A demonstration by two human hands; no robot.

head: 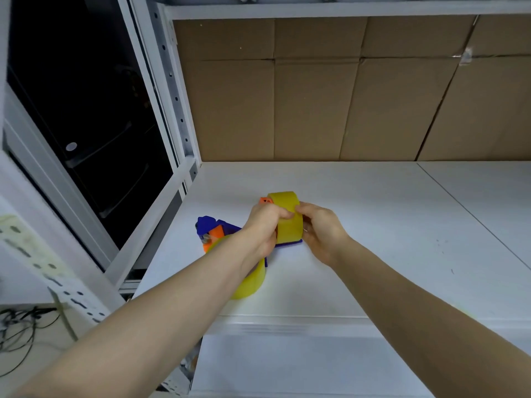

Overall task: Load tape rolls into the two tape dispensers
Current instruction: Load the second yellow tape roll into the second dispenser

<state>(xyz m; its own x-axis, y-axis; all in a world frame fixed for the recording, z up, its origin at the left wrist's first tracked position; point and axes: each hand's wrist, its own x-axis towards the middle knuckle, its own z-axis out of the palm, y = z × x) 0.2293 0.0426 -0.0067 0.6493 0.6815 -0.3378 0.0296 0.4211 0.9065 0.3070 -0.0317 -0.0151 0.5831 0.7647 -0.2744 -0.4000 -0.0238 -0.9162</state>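
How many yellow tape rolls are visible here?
2. One roll is held by the left hand and right hand; the other roll sits nearer, partly under the left forearm.

On the white bench (373, 225), mid-scene: a yellow tape roll (288, 222) on edge, gripped from the left by the left hand (265, 225), pinched at its right rim by the right hand (321, 231). Beneath it, a blue dispenser (290, 243), orange at the far end. Just left, a second dispenser (209, 226), blue and orange. Nearer, partly under the left forearm, a second yellow roll (250, 285). Far back, a cardboard wall (316, 96).
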